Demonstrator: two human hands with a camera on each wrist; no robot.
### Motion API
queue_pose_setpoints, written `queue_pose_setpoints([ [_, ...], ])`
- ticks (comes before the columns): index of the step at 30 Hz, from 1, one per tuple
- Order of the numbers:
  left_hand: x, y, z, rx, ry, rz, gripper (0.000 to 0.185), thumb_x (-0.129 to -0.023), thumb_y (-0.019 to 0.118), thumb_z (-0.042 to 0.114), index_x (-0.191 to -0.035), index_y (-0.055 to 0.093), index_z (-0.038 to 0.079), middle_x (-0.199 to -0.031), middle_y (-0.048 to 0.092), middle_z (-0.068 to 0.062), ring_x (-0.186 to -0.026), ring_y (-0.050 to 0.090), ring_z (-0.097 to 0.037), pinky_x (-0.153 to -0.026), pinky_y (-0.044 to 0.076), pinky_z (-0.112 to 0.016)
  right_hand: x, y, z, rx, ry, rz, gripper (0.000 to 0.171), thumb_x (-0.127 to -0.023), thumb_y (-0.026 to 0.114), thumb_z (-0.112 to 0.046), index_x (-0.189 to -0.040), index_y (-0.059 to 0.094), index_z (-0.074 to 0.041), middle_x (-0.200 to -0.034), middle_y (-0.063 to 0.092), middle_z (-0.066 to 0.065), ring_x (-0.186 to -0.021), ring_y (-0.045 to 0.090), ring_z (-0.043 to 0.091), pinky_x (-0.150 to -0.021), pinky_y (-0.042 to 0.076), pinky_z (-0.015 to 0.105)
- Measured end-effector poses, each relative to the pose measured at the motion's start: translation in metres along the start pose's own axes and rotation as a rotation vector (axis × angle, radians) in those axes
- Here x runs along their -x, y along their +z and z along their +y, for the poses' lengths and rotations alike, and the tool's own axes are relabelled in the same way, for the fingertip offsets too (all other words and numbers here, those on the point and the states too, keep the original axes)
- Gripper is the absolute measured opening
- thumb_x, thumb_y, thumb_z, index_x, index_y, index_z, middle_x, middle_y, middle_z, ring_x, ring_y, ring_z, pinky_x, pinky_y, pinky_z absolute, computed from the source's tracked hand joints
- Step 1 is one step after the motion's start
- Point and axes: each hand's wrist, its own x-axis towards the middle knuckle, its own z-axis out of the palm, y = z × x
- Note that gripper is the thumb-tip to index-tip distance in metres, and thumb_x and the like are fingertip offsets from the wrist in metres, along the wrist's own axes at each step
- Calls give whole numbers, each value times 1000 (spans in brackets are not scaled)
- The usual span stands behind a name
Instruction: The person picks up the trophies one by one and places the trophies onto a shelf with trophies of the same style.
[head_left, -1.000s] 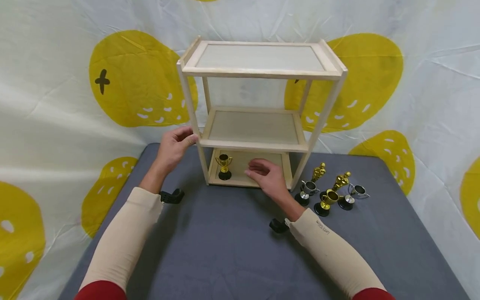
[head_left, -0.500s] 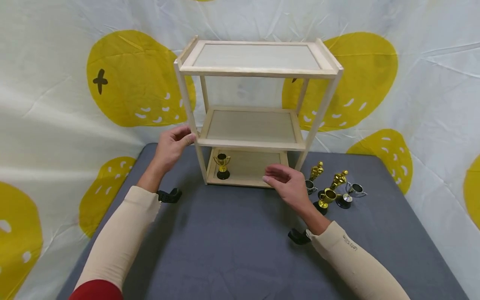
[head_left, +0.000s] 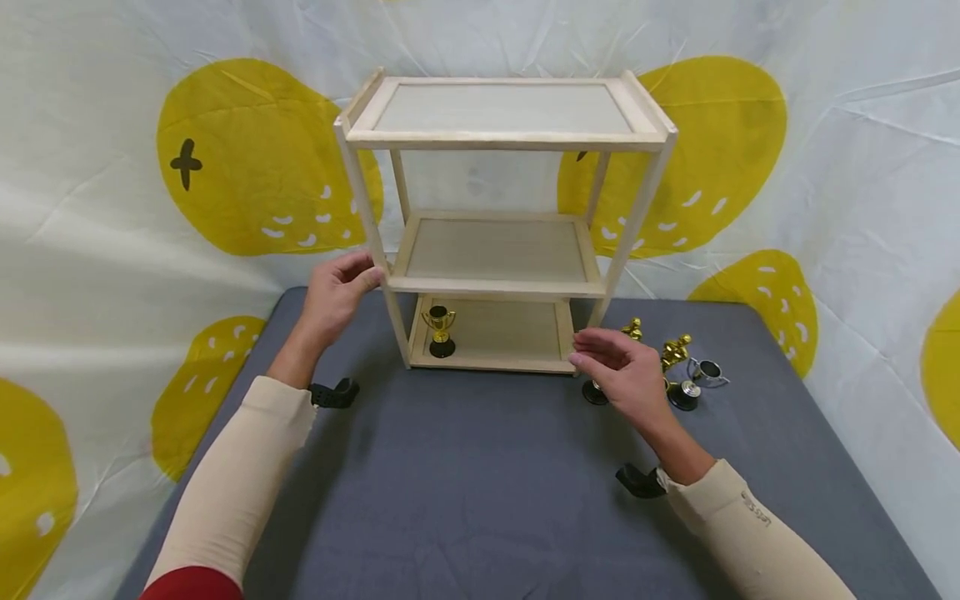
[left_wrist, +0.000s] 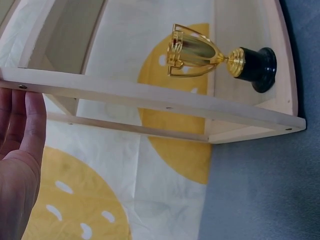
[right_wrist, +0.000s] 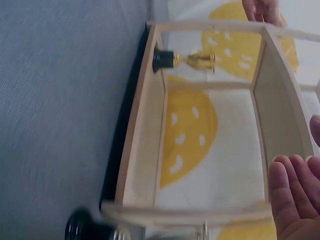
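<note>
My left hand (head_left: 335, 298) holds the left front post of a pale wooden three-tier shelf (head_left: 491, 286); the left wrist view shows its fingers (left_wrist: 34, 125) meeting the post. On the bottom tier, towards the left, a small gold trophy cup (head_left: 440, 329) stands upright on its black base. My right hand (head_left: 630, 377) hovers in front of the shelf's lower right corner, fingers loosely bent around nothing. Behind it stand two gold figurine trophies (head_left: 676, 350) and a silver trophy cup (head_left: 687, 393). Another trophy's black base (head_left: 596, 394) shows beside the hand, its upper part hidden.
A grey cloth covers the table (head_left: 465, 492). White fabric with yellow fruit shapes (head_left: 270, 158) hangs behind and at the sides. The shelf's top tier (head_left: 502, 108) overhangs the middle tier (head_left: 498, 250) in the head view.
My right hand has moved right, away from the bottom tier to in front of the trophies, covering some of them. The left hand stays at the post. The head view has shifted slightly.
</note>
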Motion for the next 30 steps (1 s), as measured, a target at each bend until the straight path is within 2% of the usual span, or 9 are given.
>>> queue_pose_setpoints([
  [5, -1, -2, 0, 21, 18, 3, 34, -101, 67, 12, -127, 68, -10, -95, 70, 17, -93, 65, -3, -87, 58, -18, 5, -23, 2, 20, -5, 61, 37, -87, 80, 3, -123, 72, 5, -112, 78, -1, -98, 74, -1, -84, 59, 14],
  [9, -1, -2, -1, 34, 29, 9, 34, -101, 68, 11, -126, 68, -11, -94, 71, 17, -92, 65, -3, -86, 58, -17, 11, -40, 2, 41, 4, 125, 36, -86, 81, 6, -121, 72, 7, -109, 79, -9, -95, 74, -2, -83, 58, 13],
  [15, 0, -1, -3, 30, 24, 13, 34, -100, 69, 11, -125, 68, -12, -94, 71, 17, -90, 65, -3, -85, 57, -16, 22, -65, 1, 99, 30, 249, 34, -85, 80, 8, -118, 74, 6, -104, 78, -13, -91, 74, -3, -81, 57, 11],
  [21, 1, -1, -3, 27, 21, 10, 34, -100, 69, 12, -126, 68, -10, -96, 71, 17, -92, 65, -3, -85, 57, -16, 33, -88, 3, 124, 79, 347, 34, -85, 81, 6, -119, 74, 6, -103, 79, -11, -89, 75, -2, -79, 57, 9],
  [27, 0, 0, -2, 33, 18, 3, 36, -101, 68, 10, -130, 66, -12, -96, 70, 19, -93, 65, -3, -86, 57, -15, 40, -112, 17, 203, 93, 444, 36, -86, 81, 5, -120, 73, 6, -102, 77, -16, -87, 73, -5, -77, 55, 7],
  [30, -1, 1, -2, 34, 16, 10, 36, -101, 68, 10, -130, 66, -11, -95, 70, 19, -92, 65, -2, -85, 56, -14, 42, -123, 24, 188, 117, 487, 37, -85, 82, 5, -121, 73, 7, -101, 77, -14, -86, 73, -4, -77, 55, 6],
])
